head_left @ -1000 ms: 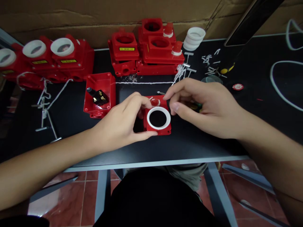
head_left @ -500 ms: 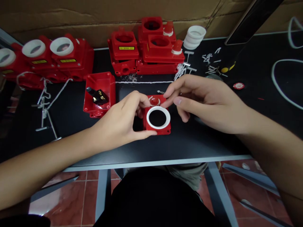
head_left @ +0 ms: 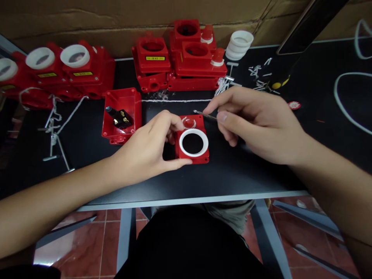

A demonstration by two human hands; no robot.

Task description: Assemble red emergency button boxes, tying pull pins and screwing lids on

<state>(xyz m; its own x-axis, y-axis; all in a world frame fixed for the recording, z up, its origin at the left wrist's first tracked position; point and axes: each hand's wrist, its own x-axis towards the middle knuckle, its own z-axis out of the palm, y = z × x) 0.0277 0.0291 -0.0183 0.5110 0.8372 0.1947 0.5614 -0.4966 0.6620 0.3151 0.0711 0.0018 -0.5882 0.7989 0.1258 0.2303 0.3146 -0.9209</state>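
Note:
My left hand (head_left: 157, 143) is closed on a small red cover (head_left: 200, 121), thumb along its near edge and fingers at its far left side. A white ring (head_left: 205, 143) encircles the dark round opening in this cover. Behind the ring sits a round red lens (head_left: 190, 123) with a pale, uneven rim. To the right, my right hand (head_left: 250, 120) pinches a thin metal tool (head_left: 203, 114); its tip points left, just beyond the cover's far edge. I cannot make out what kind of tool it is.
Left of the cover lies an open red box (head_left: 136, 112) with a black switch (head_left: 122, 118) inside. Red housings (head_left: 200, 71) stand behind, beside stacked white rings (head_left: 240, 44). White cords with metal bars (head_left: 59, 143) lie left; small metal pieces (head_left: 255, 71) are scattered right.
My right hand has drawn slightly right, away from the lens, and more of the metal tool now shows. My left hand keeps hold of the cover, almost unmoved.

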